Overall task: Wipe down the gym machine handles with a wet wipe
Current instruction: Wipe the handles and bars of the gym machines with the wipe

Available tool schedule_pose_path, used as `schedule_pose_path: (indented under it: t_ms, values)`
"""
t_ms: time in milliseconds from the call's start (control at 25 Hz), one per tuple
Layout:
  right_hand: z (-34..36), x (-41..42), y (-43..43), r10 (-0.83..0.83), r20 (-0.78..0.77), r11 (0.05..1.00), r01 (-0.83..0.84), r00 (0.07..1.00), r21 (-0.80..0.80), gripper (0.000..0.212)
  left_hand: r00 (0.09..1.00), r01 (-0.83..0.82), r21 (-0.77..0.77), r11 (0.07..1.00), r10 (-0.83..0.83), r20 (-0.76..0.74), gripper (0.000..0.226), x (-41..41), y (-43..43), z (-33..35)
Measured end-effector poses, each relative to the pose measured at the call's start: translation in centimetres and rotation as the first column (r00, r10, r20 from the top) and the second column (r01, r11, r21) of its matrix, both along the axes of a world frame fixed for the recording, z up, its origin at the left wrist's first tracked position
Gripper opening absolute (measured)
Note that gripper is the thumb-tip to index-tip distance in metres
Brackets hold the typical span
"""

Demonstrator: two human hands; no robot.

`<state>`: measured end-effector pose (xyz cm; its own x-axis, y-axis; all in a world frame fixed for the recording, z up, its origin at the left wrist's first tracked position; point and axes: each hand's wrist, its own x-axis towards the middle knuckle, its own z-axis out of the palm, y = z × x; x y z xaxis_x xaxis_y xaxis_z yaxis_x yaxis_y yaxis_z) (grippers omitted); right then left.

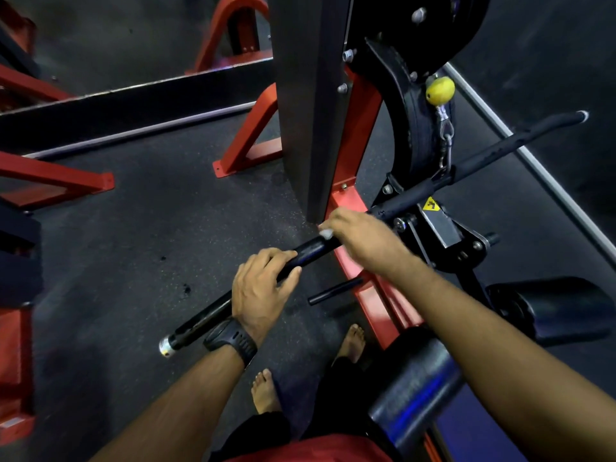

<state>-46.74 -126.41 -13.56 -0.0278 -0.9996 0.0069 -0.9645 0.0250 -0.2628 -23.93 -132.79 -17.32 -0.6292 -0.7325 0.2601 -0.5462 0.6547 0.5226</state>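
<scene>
Holds one bar with both hands. Grips the near stretch of the handle bar [311, 251] with the left hand [263, 288], fingers curled over the top, thumb below; steadies rather than wipes, by the look of it. Clamps a bunched wet wipe [326, 233] onto the same bar with the right hand [360, 238], just beyond the left, leaving a short bare length of bar between the two. Note the long axis: starts at the metal end cap [166, 346] at lower left, close to the body. Runs diagonally up and to the right, passes under the chain link [445, 148] below the yellow stopper ball [440, 90], and ends at the far grip [516, 138], well apart from both hands. Place the wipe on the near half, between the left hand and the chain link, close beside the red frame [366, 105]. Judge the near half as under way and the far grip as not yet reached. For the coming stroke, slide the wipe along the axis, not across it: either back toward the left hand or outward past the chain link. Assign the far grip to the right hand as the nearer of the two. Keep the left hand in place to stop the hanging bar from swinging or turning. Watch the chain link and the bracket [436, 225] below the bar, both likely to snag the wipe. Cannot tell the wetness of the wipe or the extent of bar already cleaned.
</scene>
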Motion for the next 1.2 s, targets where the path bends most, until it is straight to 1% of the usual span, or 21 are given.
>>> schedule_pose_path:
  t_ms: [80, 120, 160, 240, 280, 360, 400, 480, 520, 560, 680, 760, 800, 880, 920, 960, 1040, 1080, 1120, 1160, 1200]
  values:
    - [0.7, -2.5, -0.5, -0.236, -0.036, 0.971, 0.237, 0.971, 0.034, 0.024, 1.000, -0.007, 0.015, 1.000, 0.007, -0.008, 0.032, -0.2, 0.1, 0.0]
    - [0.9, -2.4, -0.6, -0.262, -0.042, 0.962, 0.264, 0.964, 0.064, 0.024, 1.000, -0.013, 0.014, 1.000, 0.013, -0.008, 0.032, -0.3, 0.2, 0.1]
    - [0.9, -1.4, -0.6, -0.188, -0.037, 0.979, 0.190, 0.982, 0.077, 0.025, 1.000, -0.015, 0.005, 1.000, 0.015, -0.001, 0.032, -0.5, 0.3, 0.0]
    - [0.7, 0.7, -0.5, 0.051, -0.008, 0.993, -0.050, 0.999, 0.105, 0.028, 1.000, -0.002, -0.024, 1.000, 0.002, 0.021, 0.034, -0.8, 0.5, -0.2]
    - [0.8, 0.4, -0.5, 0.072, 0.004, 0.991, -0.072, 0.997, 0.115, 0.030, 1.000, 0.011, -0.032, 0.999, -0.010, 0.024, 0.035, -1.0, 0.5, -0.3]
    - [1.0, -1.4, -1.1, -0.109, -0.017, 0.989, 0.110, 0.994, 0.096, 0.029, 1.000, 0.028, -0.037, 0.999, -0.027, 0.016, 0.036, -1.1, 0.5, -0.5]
    - [0.9, -1.5, -1.2, -0.140, -0.031, 0.984, 0.143, 0.990, 0.103, 0.028, 1.000, 0.027, -0.043, 0.999, -0.026, 0.010, 0.036, -1.0, 0.6, -0.7]
    - [0.9, -0.2, -1.3, 0.030, -0.034, 0.988, -0.024, 0.999, 0.153, 0.026, 1.000, 0.023, -0.068, 0.997, -0.023, -0.002, 0.035, -1.0, 0.9, -0.9]
    - [1.0, 0.1, -1.1, 0.108, -0.001, 0.979, -0.106, 0.994, 0.175, 0.024, 1.000, 0.023, -0.076, 0.997, -0.024, -0.010, 0.035, -1.0, 0.9, -0.9]
    - [1.2, -0.3, -1.2, 0.120, 0.000, 0.975, -0.118, 0.993, 0.187, 0.024, 0.999, 0.028, -0.079, 0.996, -0.029, -0.015, 0.034, -1.0, 1.0, -1.0]
    - [1.6, -2.5, -1.8, 0.000, -0.061, 0.978, 0.013, 0.998, 0.206, 0.024, 1.000, 0.024, -0.087, 0.996, -0.025, -0.012, 0.033, -1.0, 1.2, -0.8]
    - [1.2, -2.1, -1.5, 0.090, -0.058, 0.978, -0.078, 0.994, 0.193, 0.024, 1.000, 0.008, -0.094, 0.996, -0.008, -0.006, 0.033, -1.1, 1.2, -0.7]
    - [1.0, -2.1, -1.3, 0.101, -0.063, 0.981, -0.089, 0.993, 0.172, 0.023, 1.000, 0.009, -0.095, 0.995, -0.009, -0.003, 0.033, -1.1, 1.1, -0.6]
    - [0.2, -3.5, -0.7, -0.060, -0.081, 0.991, 0.069, 0.995, 0.115, 0.023, 1.000, 0.026, -0.096, 0.995, -0.026, -0.001, 0.034, -1.1, 1.1, -0.6]
    - [-0.3, -3.9, -0.2, -0.149, -0.064, 0.986, 0.154, 0.987, 0.067, 0.024, 1.000, 0.023, -0.099, 0.995, -0.023, 0.001, 0.034, -1.1, 1.1, -0.5]
    - [-0.9, -3.6, 0.4, -0.196, -0.024, 0.980, 0.196, 0.980, 0.019, 0.025, 1.000, 0.016, -0.100, 0.995, -0.015, 0.006, 0.034, -1.1, 1.0, -0.5]
    - [-2.1, -0.7, 2.0, -0.124, -0.004, 0.983, 0.122, 0.992, -0.137, 0.027, 1.000, 0.009, -0.096, 0.995, -0.008, 0.016, 0.035, -1.3, 0.9, -0.4]
    - [-2.7, 0.8, 2.6, -0.113, 0.016, 0.961, 0.114, 0.993, -0.250, 0.029, 1.000, 0.012, -0.093, 0.996, -0.010, 0.022, 0.035, -1.3, 0.9, -0.5]
    - [-3.4, 1.7, 2.8, -0.181, 0.107, 0.918, 0.207, 0.978, -0.338, 0.029, 0.999, 0.018, -0.089, 0.996, -0.016, 0.028, 0.035, -1.3, 0.9, -0.6]
    - [-3.8, 2.2, 2.7, -0.276, 0.220, 0.851, 0.345, 0.936, -0.395, 0.028, 0.999, 0.020, -0.084, 0.996, -0.018, 0.030, 0.035, -1.3, 0.8, -0.6]
    - [-4.0, 2.8, 2.6, -0.322, 0.276, 0.790, 0.417, 0.906, -0.448, 0.025, 1.000, 0.015, -0.081, 0.997, -0.013, 0.028, 0.035, -1.3, 0.8, -0.6]
